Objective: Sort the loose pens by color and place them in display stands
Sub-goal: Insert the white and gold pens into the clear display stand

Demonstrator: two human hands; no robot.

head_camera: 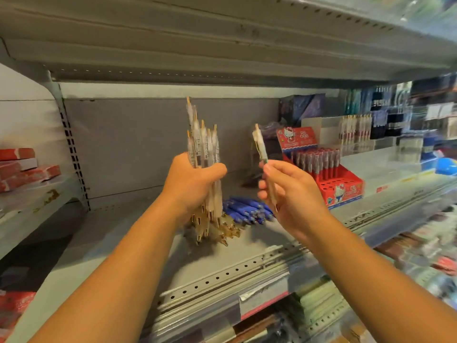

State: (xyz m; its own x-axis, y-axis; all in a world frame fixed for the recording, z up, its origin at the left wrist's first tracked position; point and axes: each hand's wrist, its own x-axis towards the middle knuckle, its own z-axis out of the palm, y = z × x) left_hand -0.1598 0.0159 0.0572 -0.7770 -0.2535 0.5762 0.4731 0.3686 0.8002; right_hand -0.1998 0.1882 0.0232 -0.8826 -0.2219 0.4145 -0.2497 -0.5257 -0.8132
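Observation:
My left hand (195,184) grips an upright bundle of clear pens with gold tips (202,142) above the grey shelf (138,233). My right hand (286,191) pinches a single clear pen (261,144), held upright a little to the right of the bundle. Below the hands, more clear gold-tipped pens (222,231) lie loose on the shelf, next to a pile of blue pens (249,211). A red display stand (341,184) with a cartoon cat holds a row of red pens at the right.
A clear stand with white pens (356,131) sits behind the red one, with blurred stationery further right. Red boxes (22,167) lie on the neighbouring shelf at left. An upper shelf (222,45) hangs overhead. Packed goods fill the lower shelf at bottom right.

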